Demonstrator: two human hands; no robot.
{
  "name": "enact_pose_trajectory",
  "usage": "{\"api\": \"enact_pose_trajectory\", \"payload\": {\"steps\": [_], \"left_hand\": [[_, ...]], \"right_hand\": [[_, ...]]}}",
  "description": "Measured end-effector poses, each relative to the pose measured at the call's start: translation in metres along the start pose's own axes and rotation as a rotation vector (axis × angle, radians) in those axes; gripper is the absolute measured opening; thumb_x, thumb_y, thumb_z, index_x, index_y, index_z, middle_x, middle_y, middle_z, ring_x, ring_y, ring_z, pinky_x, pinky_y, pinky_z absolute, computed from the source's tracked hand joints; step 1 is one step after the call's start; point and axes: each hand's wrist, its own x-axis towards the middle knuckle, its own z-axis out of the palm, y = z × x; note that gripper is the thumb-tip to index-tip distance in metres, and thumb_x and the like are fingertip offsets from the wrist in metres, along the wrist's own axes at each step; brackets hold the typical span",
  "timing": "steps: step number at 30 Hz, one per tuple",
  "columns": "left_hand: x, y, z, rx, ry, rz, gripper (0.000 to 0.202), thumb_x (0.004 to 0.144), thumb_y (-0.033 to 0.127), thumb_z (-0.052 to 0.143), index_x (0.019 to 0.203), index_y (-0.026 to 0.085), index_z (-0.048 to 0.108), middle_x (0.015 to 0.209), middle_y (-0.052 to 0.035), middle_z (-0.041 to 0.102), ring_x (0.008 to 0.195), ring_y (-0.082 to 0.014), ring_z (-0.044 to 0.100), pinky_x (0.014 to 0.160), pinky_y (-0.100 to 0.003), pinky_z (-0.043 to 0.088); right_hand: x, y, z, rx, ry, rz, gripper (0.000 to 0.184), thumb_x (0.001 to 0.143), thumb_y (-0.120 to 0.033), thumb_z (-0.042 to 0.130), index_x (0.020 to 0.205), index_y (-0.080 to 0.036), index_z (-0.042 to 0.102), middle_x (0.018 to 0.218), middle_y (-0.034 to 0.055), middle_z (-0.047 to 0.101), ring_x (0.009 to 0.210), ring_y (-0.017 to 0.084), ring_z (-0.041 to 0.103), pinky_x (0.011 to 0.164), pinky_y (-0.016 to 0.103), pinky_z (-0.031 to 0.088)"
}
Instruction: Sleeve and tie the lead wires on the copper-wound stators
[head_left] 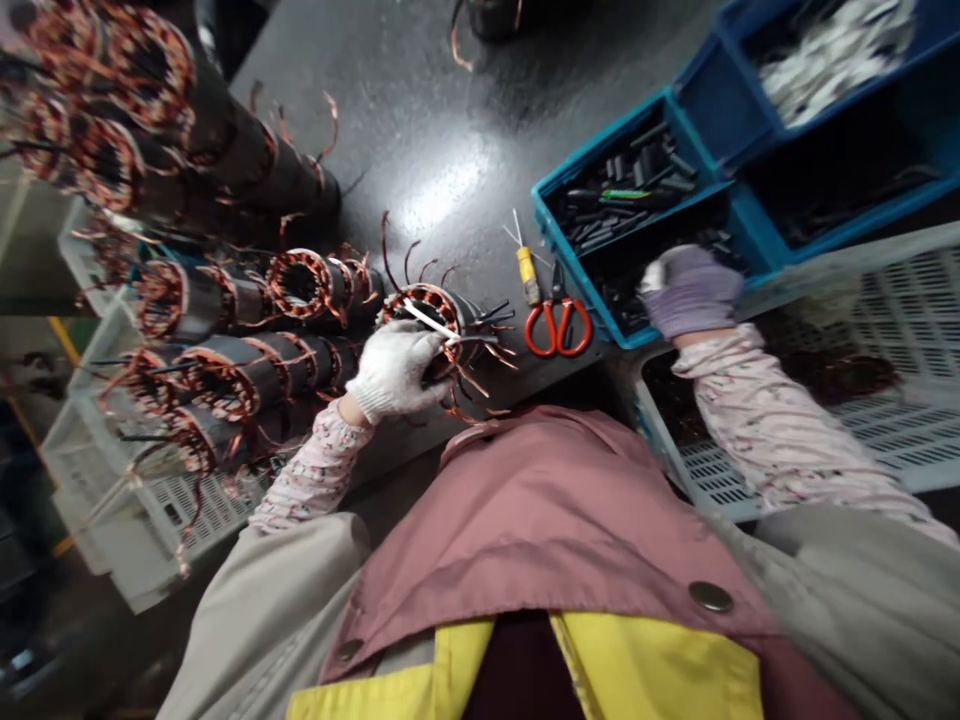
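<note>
Stator (463, 312) (wound core): located on near edge of tabletop (420, 130), directly ahead of us, w/ its open copper-wound end facing up toward us. Lead wires (474, 380) fan out from it, mostly to the R & toward us; a few more rise on the far side. A white strip (430, 319) lies slantwise across the open end.

Our L hand (395, 370), in a white glove, touches the near L side of the winding end. Its fingers are bent over the rim; we can't tell whether they are clenched on it.

Just R of the stator: scissors w/ orange handles (552, 322), and next to them a yellow-handled tool (525, 265), thin tip pointing away from us.

Further R: blue bin (576, 262), divided. Far compt. holds short black pcs (637, 165). Our R hand (694, 290), in a purple glove w/ pale fingertips, is at the near compt., among dark pcs. Finger state: can't tell, nor whether anything is grasped.

Beyond, upper R: dark blue bin (720, 85) w/ white pcs (840, 55) in one compt. Below our R forearm: white slotted basket (911, 300).

On our L: stacked stators (247, 140) in several rows, w/ pale slotted baskets (180, 500) beside & below.
</note>
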Motion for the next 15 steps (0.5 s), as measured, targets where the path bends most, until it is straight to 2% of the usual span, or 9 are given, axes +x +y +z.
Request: {"api": "enact_pose_trajectory", "payload": {"steps": [3, 6, 10, 14, 15], "left_hand": [[-0.001, 0.0, 0.001, -0.001, 0.008, 0.018, 0.051, 0.077, 0.048, 0.056, 0.111, 0.013, 0.067, 0.088, -0.0102, 0.074, 0.089, -0.0294, 0.071, 0.086, -0.042, 0.054], [-0.003, -0.001, 0.001, 0.001, 0.028, 0.039, 0.049, 0.077, 0.048, 0.055, 0.108, 0.012, 0.067, 0.086, -0.0105, 0.074, 0.089, -0.0296, 0.071, 0.084, -0.043, 0.055], [-0.003, -0.002, 0.001, -0.014, 0.014, 0.035, 0.045, 0.076, 0.046, 0.057, 0.106, 0.014, 0.067, 0.088, -0.01, 0.074, 0.089, -0.0293, 0.071, 0.084, -0.042, 0.054], [-0.002, 0.003, -0.002, -0.041, -0.003, 0.025, 0.046, 0.078, 0.045, 0.055, 0.107, 0.012, 0.067, 0.087, -0.0109, 0.074, 0.089, -0.0285, 0.071, 0.087, -0.043, 0.053], [-0.001, 0.005, -0.002, -0.05, -0.013, 0.024, 0.046, 0.079, 0.045, 0.054, 0.108, 0.012, 0.067, 0.089, -0.0112, 0.074, 0.089, -0.028, 0.071, 0.089, -0.043, 0.053]], "right_hand": [[0.006, 0.013, 0.001, 0.09, 0.046, 0.054, 0.046, 0.101, -0.028, 0.035, 0.139, -0.004, 0.047, 0.124, 0.0251, 0.061, 0.116, 0.03, 0.06, 0.089, 0.04, 0.041], [0.011, 0.025, -0.002, 0.152, -0.01, -0.056, 0.044, 0.1, -0.026, 0.041, 0.138, -0.007, 0.052, 0.131, 0.0247, 0.059, 0.126, 0.027, 0.054, 0.095, 0.037, 0.038], [0.013, 0.025, -0.013, 0.183, 0.044, -0.107, 0.039, 0.098, -0.023, 0.049, 0.133, -0.011, 0.06, 0.133, 0.0178, 0.061, 0.127, 0.021, 0.054, 0.099, 0.03, 0.038], [0.013, 0.022, -0.019, -0.001, -0.1, -0.078, 0.035, 0.096, -0.025, 0.049, 0.127, -0.017, 0.065, 0.125, 0.0194, 0.064, 0.12, 0.028, 0.058, 0.088, 0.042, 0.042], [0.014, 0.025, -0.018, -0.038, -0.091, -0.069, 0.036, 0.097, -0.028, 0.045, 0.127, -0.019, 0.064, 0.123, 0.0214, 0.064, 0.119, 0.03, 0.059, 0.084, 0.046, 0.042]]}}
